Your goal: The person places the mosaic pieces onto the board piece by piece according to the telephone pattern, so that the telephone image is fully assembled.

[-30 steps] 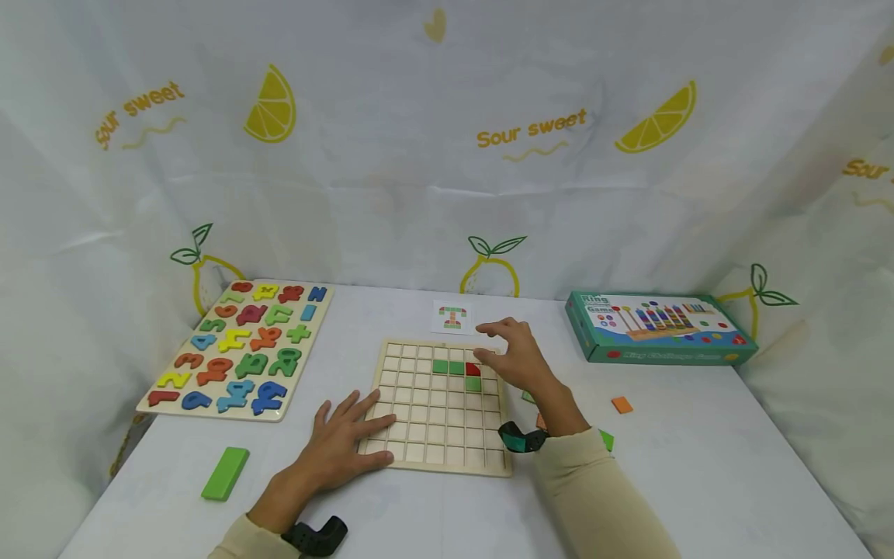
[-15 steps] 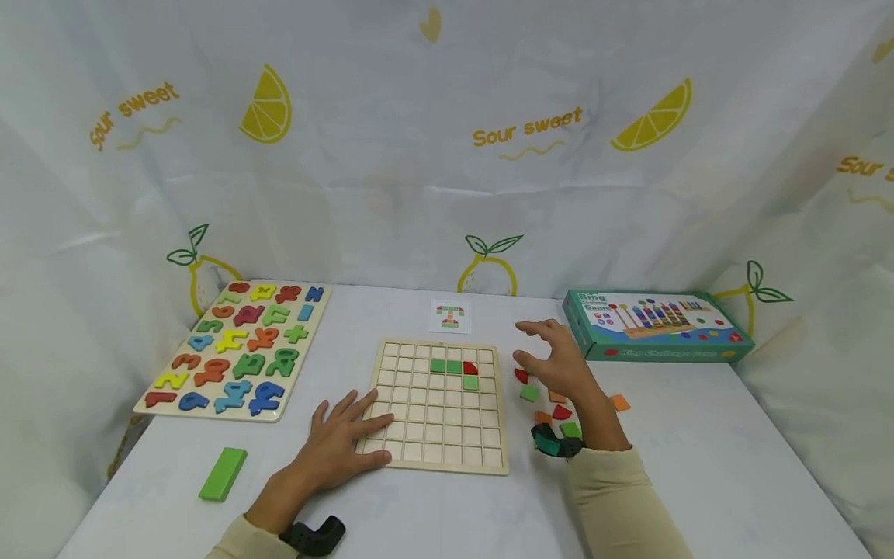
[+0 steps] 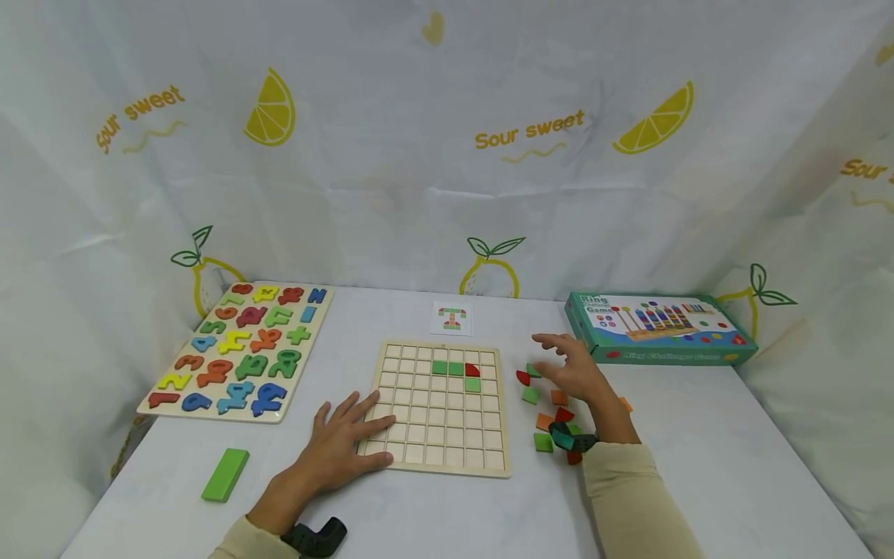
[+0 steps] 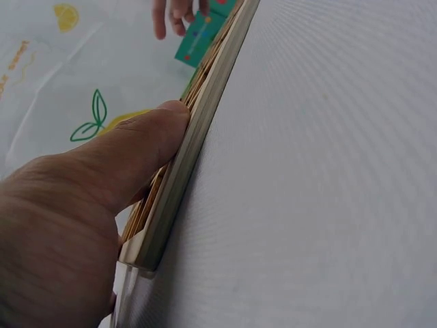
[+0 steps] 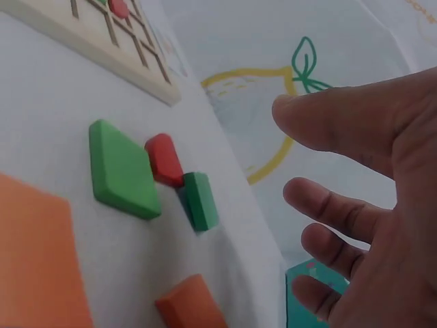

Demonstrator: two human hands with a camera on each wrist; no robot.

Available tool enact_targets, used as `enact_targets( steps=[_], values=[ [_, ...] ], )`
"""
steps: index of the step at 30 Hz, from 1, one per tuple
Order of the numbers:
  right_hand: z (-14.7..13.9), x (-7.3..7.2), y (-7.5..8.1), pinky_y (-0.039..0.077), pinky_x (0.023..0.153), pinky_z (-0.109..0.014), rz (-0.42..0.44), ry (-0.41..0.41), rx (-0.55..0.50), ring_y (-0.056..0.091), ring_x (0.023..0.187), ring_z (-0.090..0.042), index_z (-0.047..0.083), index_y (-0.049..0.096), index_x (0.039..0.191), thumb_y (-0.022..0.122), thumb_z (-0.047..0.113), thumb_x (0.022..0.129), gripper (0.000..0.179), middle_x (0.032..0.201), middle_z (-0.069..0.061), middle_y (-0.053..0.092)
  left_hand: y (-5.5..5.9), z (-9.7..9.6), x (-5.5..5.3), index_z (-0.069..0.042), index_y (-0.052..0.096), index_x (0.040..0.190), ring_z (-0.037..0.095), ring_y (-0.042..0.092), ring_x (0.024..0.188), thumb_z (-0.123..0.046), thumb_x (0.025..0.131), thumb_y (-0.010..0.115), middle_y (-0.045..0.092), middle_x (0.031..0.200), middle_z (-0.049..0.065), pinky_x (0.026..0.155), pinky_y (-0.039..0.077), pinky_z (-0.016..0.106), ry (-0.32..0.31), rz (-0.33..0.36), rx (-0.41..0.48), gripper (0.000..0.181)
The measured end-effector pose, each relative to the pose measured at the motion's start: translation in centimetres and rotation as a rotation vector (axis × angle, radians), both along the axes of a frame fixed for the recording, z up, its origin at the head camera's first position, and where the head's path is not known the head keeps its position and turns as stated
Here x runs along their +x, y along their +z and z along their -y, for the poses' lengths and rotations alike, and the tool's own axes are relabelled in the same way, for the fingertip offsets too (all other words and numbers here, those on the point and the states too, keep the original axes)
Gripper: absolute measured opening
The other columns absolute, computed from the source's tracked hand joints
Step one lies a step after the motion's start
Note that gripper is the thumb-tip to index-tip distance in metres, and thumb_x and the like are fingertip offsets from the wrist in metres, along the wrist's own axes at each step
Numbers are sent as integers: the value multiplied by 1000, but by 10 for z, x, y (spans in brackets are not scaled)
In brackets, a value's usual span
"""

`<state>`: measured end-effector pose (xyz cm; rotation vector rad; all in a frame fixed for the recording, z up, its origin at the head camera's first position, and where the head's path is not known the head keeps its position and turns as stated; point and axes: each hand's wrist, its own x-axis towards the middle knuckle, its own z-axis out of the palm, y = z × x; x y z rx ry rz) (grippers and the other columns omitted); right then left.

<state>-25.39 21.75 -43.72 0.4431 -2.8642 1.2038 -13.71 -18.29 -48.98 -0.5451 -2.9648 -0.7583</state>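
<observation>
My left hand (image 3: 342,446) rests with spread fingers on the lower left corner of a wooden grid board (image 3: 426,415); in the left wrist view the thumb (image 4: 147,140) lies on the board's edge. Three green squares (image 3: 455,368) and a red quarter-round piece (image 3: 472,370) sit in its upper cells. My right hand (image 3: 576,373), holding nothing, hovers with parted fingers over loose tiles right of the board. Nearest to it are a green tile (image 5: 200,200), a red quarter-round tile (image 5: 164,159) and a flat green square (image 5: 123,169). Orange tiles (image 5: 191,302) lie nearby, some partly hidden by the right wrist.
Behind the board lies a small pattern card (image 3: 452,318). A number puzzle board (image 3: 317,334) is at the left, with a green block (image 3: 226,474) in front of it. A green game box (image 3: 660,330) stands at the back right, close to the right hand.
My right hand has moved from above the board's upper right corner out to the right, over the loose tiles, which now show more. The left hand has stayed in place.
</observation>
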Motion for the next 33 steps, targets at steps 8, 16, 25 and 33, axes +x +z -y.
enact_targets(
  steps=[8, 16, 25, 33],
  values=[
    [-7, -11, -19, 41, 91, -55, 179, -5, 102, 41, 113, -38, 8, 56, 135, 69, 11, 87, 49, 125, -19, 52, 0, 1, 1, -26, 65, 129, 37, 20, 141, -59, 78, 70, 37, 151, 5, 104, 3, 67, -3, 11, 0, 61],
    [-5, -14, -22, 41, 92, -58, 160, 8, 184, 41, 116, -42, 8, 61, 129, 69, 12, 87, 43, 126, -20, 51, 0, 1, 1, -26, 65, 129, 37, 20, 141, -59, 78, 70, 37, 151, 5, 104, 3, 67, -2, 3, 2, 61],
    [-3, -16, -24, 41, 91, -55, 91, 5, 211, 42, 110, -39, 6, 69, 114, 70, 12, 87, 28, 121, -18, 52, 0, 1, 0, -26, 65, 129, 37, 21, 141, -58, 78, 71, 37, 151, 5, 104, 4, 67, -5, -8, 0, 61],
    [-6, -7, -13, 46, 83, -47, 88, -43, 173, 51, 99, -32, 5, 67, 115, 69, 14, 87, 30, 109, -12, 60, 1, 0, 0, -26, 65, 129, 37, 20, 141, -58, 78, 70, 37, 151, 5, 104, 3, 67, -5, 3, 1, 61]
  ],
)
